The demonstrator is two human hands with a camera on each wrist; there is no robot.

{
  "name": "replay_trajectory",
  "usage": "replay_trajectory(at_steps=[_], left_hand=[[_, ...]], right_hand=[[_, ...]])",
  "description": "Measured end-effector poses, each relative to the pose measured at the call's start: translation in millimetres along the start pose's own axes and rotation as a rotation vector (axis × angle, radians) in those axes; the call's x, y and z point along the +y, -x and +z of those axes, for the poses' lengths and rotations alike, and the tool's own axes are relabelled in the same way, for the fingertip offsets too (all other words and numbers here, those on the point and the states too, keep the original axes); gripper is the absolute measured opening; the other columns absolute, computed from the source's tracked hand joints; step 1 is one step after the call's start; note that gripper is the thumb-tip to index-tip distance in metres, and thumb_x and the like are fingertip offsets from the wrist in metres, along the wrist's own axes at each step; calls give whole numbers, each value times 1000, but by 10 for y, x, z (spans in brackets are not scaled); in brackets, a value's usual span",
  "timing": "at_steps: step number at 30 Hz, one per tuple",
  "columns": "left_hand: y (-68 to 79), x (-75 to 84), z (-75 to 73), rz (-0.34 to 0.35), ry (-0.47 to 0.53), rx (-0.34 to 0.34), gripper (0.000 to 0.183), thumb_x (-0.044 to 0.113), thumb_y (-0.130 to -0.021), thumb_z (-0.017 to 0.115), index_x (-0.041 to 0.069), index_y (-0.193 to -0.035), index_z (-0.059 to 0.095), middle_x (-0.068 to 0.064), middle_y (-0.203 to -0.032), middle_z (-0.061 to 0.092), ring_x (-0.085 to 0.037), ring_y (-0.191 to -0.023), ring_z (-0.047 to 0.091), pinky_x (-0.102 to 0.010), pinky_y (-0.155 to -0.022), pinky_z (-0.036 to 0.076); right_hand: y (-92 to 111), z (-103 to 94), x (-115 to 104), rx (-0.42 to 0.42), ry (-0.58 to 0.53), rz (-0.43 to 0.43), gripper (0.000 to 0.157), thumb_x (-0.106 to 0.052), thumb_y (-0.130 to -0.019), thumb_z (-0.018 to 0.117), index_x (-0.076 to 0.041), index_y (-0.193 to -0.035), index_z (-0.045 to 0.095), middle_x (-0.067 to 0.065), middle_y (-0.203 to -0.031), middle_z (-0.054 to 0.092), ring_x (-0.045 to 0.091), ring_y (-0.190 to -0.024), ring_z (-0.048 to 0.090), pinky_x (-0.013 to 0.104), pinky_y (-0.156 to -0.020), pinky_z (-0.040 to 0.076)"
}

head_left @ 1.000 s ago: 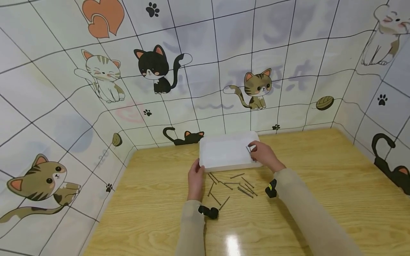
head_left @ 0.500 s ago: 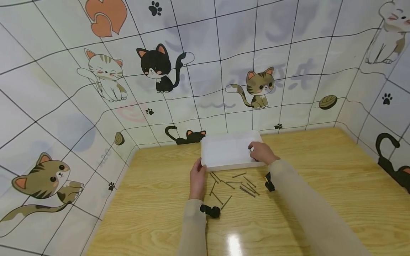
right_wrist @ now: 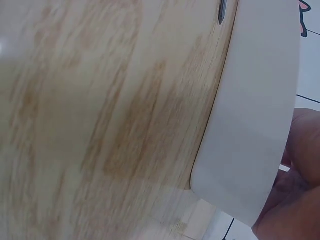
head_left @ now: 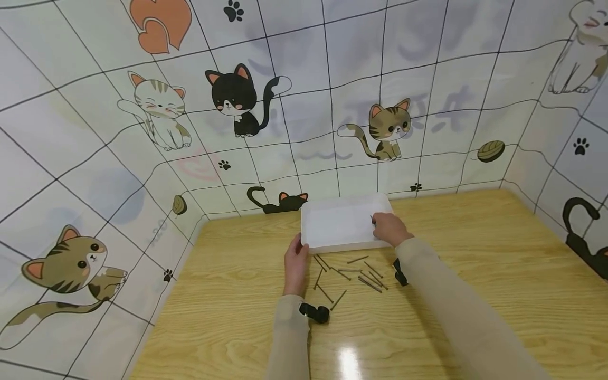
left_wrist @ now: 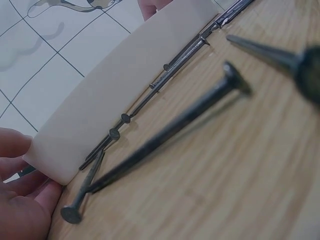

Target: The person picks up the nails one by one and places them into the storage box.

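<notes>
A shallow white tray [head_left: 332,221] stands at the back of the table, against the wall. My left hand [head_left: 296,266] holds its front left corner, with thumb and fingers at the rim in the left wrist view. Over the tray's right end, my right hand [head_left: 390,228] has its fingers curled around something thin and dark, a nail [head_left: 372,218], mostly hidden by the hand. Several long steel nails [head_left: 349,271] lie scattered on the table in front of the tray. Up close in the left wrist view, a flat-headed nail [left_wrist: 165,135] lies near the tray's side wall [left_wrist: 115,85].
The wood-grain table [head_left: 237,316] reaches back to a white wall covering [head_left: 313,121] printed with cats and grid lines. A black camera [head_left: 315,313] sits on the left wrist, another black camera [head_left: 400,272] on the right.
My right hand has turned and lowered slightly over the tray, so less of the nails at its fingertips shows. The left hand stays on the corner. The whole view has shifted a little.
</notes>
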State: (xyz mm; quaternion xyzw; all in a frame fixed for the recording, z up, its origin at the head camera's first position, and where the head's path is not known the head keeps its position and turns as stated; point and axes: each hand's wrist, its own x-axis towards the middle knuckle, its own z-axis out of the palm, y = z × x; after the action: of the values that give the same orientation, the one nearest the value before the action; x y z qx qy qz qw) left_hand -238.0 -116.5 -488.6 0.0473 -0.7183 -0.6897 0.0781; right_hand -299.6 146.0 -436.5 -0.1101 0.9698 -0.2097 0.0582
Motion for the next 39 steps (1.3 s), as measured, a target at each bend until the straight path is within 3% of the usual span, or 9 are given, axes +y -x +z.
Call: replay_trajectory(at_steps=[4, 11, 24, 32, 39], left_hand=[[-12, 2, -9, -2, -6, 8, 46, 17, -93, 47, 10, -137, 36, -4, -137, 38, -17, -125, 33, -35, -101, 29], [-3, -24, -1, -7, -12, 17, 45, 18, -93, 48, 12, -136, 38, -4, -136, 39, -17, -124, 34, -34, -100, 30], [-3, -13, 7, 13, -5, 19, 45, 17, -93, 47, 10, -136, 38, -6, -136, 39, -18, -125, 34, -35, -100, 30], [8, 23, 36, -1, -16, 16, 45, 17, -92, 47, 12, -136, 38, -6, -137, 38, -16, -124, 34, -34, -100, 30], [11, 17, 27, 2, -27, 27, 45, 17, -92, 48, 12, -136, 38, -4, -136, 39, -15, -124, 35, -33, -100, 30]], right_hand=[[-4, 0, -18, 2, 24, -5, 25, -2, -81, 54, 7, -104, 58, 19, -97, 61, 28, -80, 58, 41, -70, 48], [-21, 28, -2, 6, 75, 9, 19, -1, -84, 50, 7, -98, 60, 17, -90, 62, 25, -72, 56, 40, -65, 46], [51, -13, -36, 21, 98, -39, 20, 1, -88, 46, 8, -103, 59, 21, -94, 61, 34, -84, 58, 43, -70, 47], [32, -12, -16, 4, 38, 9, 21, 2, -89, 42, 7, -102, 57, 19, -89, 60, 26, -72, 55, 37, -59, 43], [27, 31, -19, 39, 50, -9, 31, 0, -91, 42, 10, -120, 47, 25, -104, 58, 34, -90, 57, 43, -72, 47]])
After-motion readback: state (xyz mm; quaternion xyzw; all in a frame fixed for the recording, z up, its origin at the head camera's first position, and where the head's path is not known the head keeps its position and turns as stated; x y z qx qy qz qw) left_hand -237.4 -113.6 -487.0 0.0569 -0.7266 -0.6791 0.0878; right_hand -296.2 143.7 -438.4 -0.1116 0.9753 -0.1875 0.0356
